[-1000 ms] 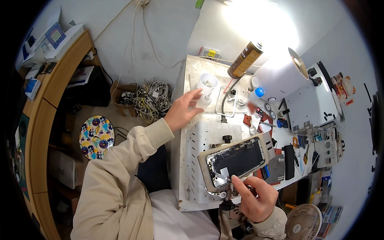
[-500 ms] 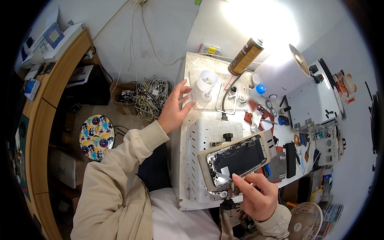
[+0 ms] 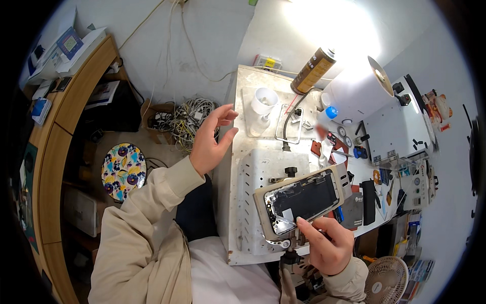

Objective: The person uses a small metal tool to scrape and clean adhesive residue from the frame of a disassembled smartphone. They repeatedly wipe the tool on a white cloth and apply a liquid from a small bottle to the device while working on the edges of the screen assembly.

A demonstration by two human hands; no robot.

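A phone screen [image 3: 310, 196], dark with a scraped silvery border, is face down or back up in a beige mould [image 3: 259, 202] that is clamped at a tilt on a metal stand. My right hand [image 3: 330, 245] pinches a thin metal blade [image 3: 286, 221], whose tip lies against the screen's lower left corner; its exact kind is unclear. A small whitish square patch sits beside the tip. Out to the left, my left hand [image 3: 210, 143] is raised with fingers apart and nothing in it, close to a white cup-topped dispenser bottle [image 3: 264, 101].
Behind stand a brown spray can [image 3: 314, 71] and a large white cylinder [image 3: 360, 91]. Small tools and parts crowd the white bench to the right. A perforated metal plate [image 3: 248, 187] lies under the stand. Bundled cables [image 3: 187, 121], a patterned stool [image 3: 123, 171] and a fan [image 3: 387, 278] surround it.
My left hand has moved left, away from the dispenser bottle, and its fingers are more curled. The right hand has stayed at the screen's corner with the blade nearly unmoved.
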